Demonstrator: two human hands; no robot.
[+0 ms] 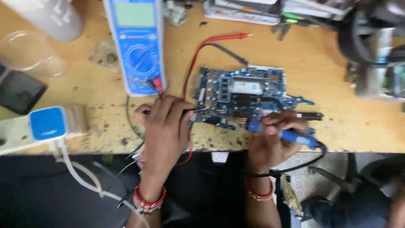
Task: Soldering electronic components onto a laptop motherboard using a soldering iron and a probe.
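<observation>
I had the blue circuit board [244,99] lying flat on the wooden bench [329,67], near its front edge. My left hand [164,126] was closed around thin tweezers [185,111], tips touching the board's left edge. My right hand [274,141] gripped the blue soldering iron [280,131], its tip at the board's lower middle. I judged the rework underway, not finished. The blue multimeter [137,44] sat beside, its red probe [230,38] lying unused.
</observation>
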